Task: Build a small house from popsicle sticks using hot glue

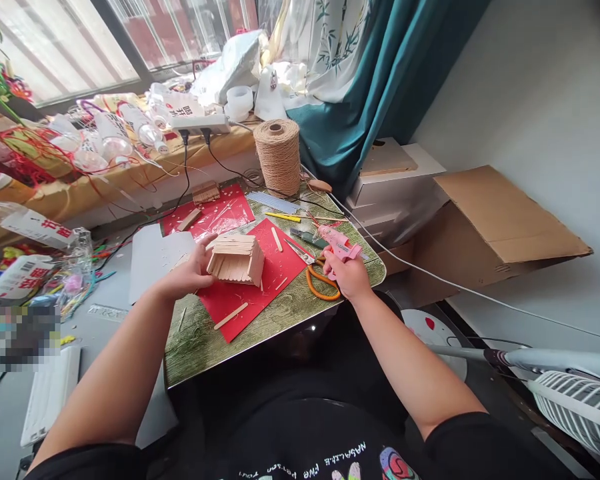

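Note:
My left hand (189, 272) grips the left side of a small house made of craft sticks (245, 263), with its open front towards me. The house rests on a red sheet (235, 323). In my right hand (349, 272) is a pink hot glue gun (336, 239), my fingers wrapped round its handle. Scissors with orange handles (322, 292) lie just left of that hand. Loose craft sticks (231, 316) and small wood scraps are scattered over the red sheet. A dark green utility knife (307, 237) lies behind the scissors.
A big spool of twine (277, 157) stands at the table's back, beside a yellow pen (283, 217) and a clear ruler (273, 202). A power strip (200, 125) sits on the cluttered sill. Cardboard boxes (510, 213) and a fan (580, 407) are at the right.

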`<act>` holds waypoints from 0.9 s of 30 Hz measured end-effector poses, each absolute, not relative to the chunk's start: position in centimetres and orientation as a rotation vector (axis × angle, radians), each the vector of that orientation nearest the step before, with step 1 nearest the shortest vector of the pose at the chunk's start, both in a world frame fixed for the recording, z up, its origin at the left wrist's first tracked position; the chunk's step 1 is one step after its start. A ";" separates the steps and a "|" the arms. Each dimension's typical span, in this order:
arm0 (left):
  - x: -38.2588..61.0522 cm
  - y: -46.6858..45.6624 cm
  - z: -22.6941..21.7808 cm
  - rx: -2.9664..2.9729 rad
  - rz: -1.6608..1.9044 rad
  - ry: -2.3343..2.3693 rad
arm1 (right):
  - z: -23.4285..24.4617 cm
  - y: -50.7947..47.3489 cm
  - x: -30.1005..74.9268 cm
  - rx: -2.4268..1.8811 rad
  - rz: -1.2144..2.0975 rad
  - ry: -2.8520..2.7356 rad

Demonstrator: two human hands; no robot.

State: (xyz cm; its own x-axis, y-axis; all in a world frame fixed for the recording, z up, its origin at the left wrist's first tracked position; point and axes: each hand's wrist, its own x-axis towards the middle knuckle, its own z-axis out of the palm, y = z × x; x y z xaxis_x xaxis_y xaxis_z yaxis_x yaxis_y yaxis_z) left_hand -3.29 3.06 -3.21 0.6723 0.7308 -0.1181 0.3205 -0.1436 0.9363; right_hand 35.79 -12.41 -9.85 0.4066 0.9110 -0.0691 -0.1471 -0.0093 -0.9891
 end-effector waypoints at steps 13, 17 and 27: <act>1.3 -5.7 -5.2 2.201 1.117 1.443 | -9.9 -12.2 35.9 -1.369 0.971 -0.767; 4.1 -7.9 -6.8 2.117 1.106 1.517 | -10.0 -12.1 35.8 -1.368 0.966 -0.767; 2.2 -5.5 -6.4 1.956 1.061 1.529 | -9.4 -12.6 35.7 -1.403 0.926 -0.877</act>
State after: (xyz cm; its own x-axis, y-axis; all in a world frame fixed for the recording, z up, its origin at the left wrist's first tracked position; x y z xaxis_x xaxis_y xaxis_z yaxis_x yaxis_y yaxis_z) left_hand 2.25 -5.49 -6.37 0.0952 0.9493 0.2998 0.6134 -0.2931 0.7333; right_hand 35.70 -12.59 -9.43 0.4033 0.9142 -0.0383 -0.0113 -0.0369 -0.9993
